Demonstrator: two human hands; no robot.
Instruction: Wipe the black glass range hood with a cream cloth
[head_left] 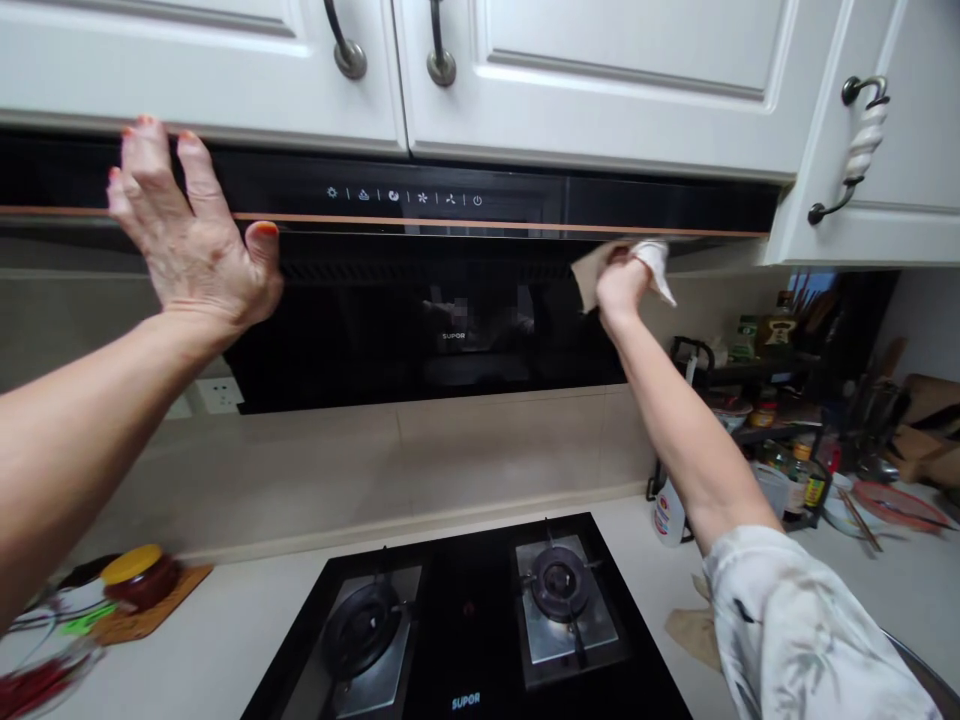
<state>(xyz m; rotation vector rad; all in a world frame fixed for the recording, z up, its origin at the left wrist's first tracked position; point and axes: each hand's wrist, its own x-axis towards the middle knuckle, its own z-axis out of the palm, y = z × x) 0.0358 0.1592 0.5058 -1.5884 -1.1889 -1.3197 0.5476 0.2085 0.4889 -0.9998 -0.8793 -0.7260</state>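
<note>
My left hand (187, 230) rests with fingers spread against the front strip of a black range hood (517, 200), at its left end. In my right hand (624, 285) is a crumpled paper towel (592, 270), tan on one side and whitish on the other. That hand is at the hood's lower edge, right of centre, with its fingers mostly hidden by the towel and the wrist. A row of white touch icons and a copper-coloured line run along the hood's front.
Below lies a black gas stove (465, 640) with two burners. White cabinets (630, 70) hang above. A spray bottle (670, 515) and a rack of condiment bottles (799, 470) stand at right. A yellow-lidded jar (139, 580) sits on a wooden board (154, 610) at left.
</note>
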